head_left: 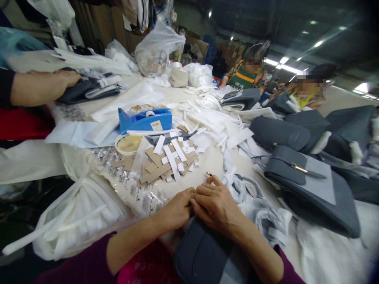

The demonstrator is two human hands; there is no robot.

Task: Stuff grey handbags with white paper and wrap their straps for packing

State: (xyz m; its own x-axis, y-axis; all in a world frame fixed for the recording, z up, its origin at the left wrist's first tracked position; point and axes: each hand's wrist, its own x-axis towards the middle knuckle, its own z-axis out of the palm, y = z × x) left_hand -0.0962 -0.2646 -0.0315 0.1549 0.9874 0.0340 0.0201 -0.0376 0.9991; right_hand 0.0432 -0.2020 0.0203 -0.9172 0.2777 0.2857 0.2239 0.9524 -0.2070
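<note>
1. Dark grey handbag (204, 246) is sitting close against the person, seeming light, smooth, semi-stiff.
2. Left hand (179, 206) and right hand (218, 202) are pinching its top edge, fingers meeting — probably sound hold; exact part hidden.

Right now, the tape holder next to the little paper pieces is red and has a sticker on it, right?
Not quite: the tape holder is blue, not red, as the head view shows. It is next to the little paper pieces and has a sticker on it.
</note>
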